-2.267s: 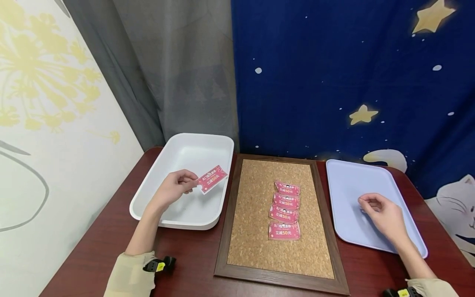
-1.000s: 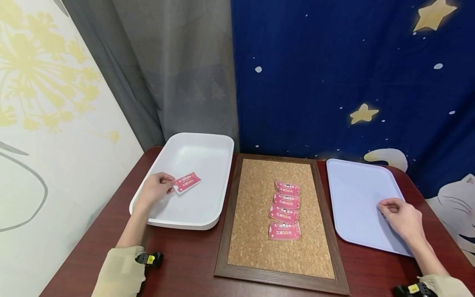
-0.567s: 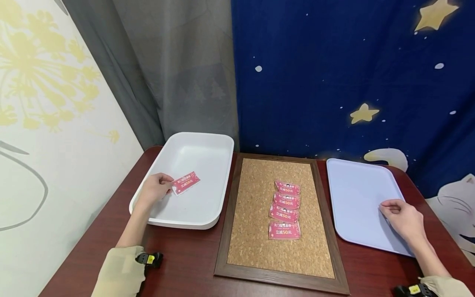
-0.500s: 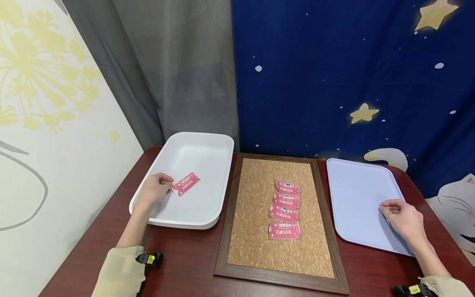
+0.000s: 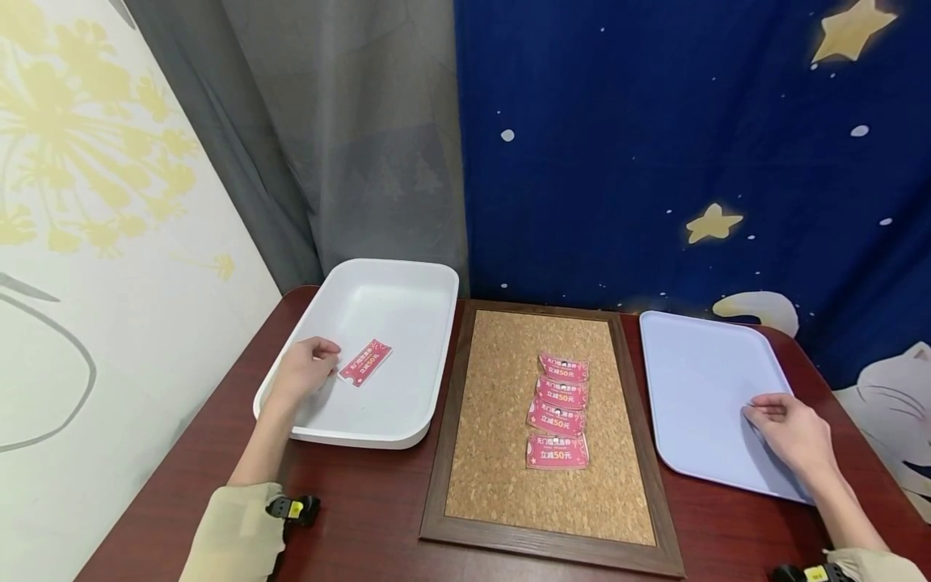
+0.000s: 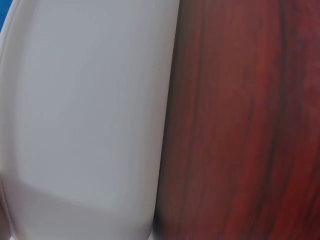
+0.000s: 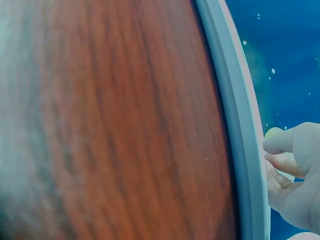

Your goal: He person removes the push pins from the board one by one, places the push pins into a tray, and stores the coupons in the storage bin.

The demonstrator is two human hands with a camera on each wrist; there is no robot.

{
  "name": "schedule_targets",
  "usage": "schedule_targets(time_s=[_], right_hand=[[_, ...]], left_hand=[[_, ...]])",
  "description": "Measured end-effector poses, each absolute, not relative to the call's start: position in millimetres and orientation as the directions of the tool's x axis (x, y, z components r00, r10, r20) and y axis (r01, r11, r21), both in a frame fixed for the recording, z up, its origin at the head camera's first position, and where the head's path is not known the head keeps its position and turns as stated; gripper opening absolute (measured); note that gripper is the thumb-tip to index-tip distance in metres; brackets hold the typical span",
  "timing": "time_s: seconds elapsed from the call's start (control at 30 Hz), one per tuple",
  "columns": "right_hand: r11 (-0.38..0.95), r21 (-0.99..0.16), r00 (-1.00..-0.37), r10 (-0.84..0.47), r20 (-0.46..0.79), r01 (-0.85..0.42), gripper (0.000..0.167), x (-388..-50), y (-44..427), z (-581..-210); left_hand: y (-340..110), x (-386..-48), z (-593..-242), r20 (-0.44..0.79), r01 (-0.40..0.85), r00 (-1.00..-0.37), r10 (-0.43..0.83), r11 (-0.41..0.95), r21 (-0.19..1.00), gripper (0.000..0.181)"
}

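Observation:
At the white tray (image 5: 407, 430), my left hand (image 5: 304, 370) has thumb and fingers at the lower left end of a pink coupon (image 5: 366, 363), which it seems to pinch. This coupon is tilted over the tray's floor. My right hand (image 5: 796, 436) is above the lavender tray (image 5: 691, 364), with index finger and thumb brought together. Whether something small sits between those fingertips is unclear. Several pink coupons (image 5: 557, 453) are in a column on the framed cork board (image 5: 494, 485), each with a small pin head near its top. The right wrist view shows my right hand's bent fingers (image 7: 282, 142).
A dark red wooden table (image 5: 378, 517) is under the board and both trays. The board stands between the trays, its brown frame (image 5: 553, 558) near the front. Grey and blue curtains (image 5: 582, 162) hang behind. A patterned white wall (image 5: 109, 323) is at the left.
My left hand has moved left and carried the coupon deeper over the white tray, where the coupon turned steeper. My right hand shifted right over the lavender tray. The board's coupons have not moved.

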State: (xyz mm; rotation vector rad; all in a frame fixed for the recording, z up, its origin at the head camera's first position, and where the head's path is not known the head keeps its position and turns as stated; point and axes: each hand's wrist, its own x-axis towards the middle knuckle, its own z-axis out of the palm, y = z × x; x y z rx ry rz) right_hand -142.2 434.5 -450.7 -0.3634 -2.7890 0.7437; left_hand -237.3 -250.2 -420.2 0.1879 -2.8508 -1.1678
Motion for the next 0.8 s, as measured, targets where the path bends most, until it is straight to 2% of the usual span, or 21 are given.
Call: schedule_targets(time_s=[0.37,0.8], right_hand=[[0.819,-0.546,-0.947,0.292,0.133,0.176,0.036,-136.1,432.3,-443.3],[0.822,-0.559,-0.947,0.255,0.194,0.107,0.034,-136.5,415.1,-429.3]], left_hand=[[-243.5,-233.5,-413.7,0.205,0.094,-0.977,-0.063,0.736,0.670,0.017],[-219.0,-227.1,-404.8,0.219,0.154,-0.976,-0.002,0.704,0.693,0.017]])
